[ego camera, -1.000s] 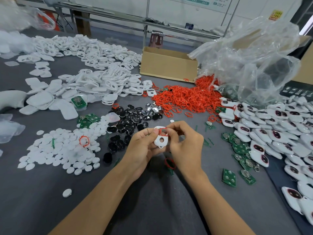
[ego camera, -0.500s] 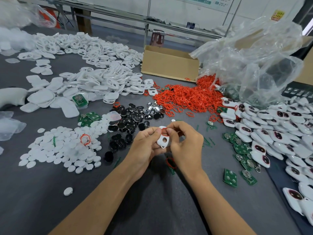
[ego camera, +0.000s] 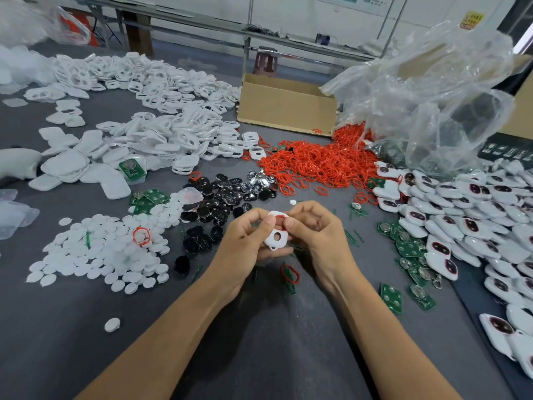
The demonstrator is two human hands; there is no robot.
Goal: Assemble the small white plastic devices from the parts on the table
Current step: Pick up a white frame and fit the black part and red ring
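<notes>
White plastic fills your left hand [ego camera: 243, 246]: its fingers grip the shell [ego camera: 276, 237] just above the tabletop [ego camera: 259, 342], centre front. Since a second ago the shell has barely shifted, but the red ring [ego camera: 280, 217] now lies at its top edge, where your right hand [ego camera: 314, 235] pinches it down. Seating looks nearly done; press evenly.
</notes>
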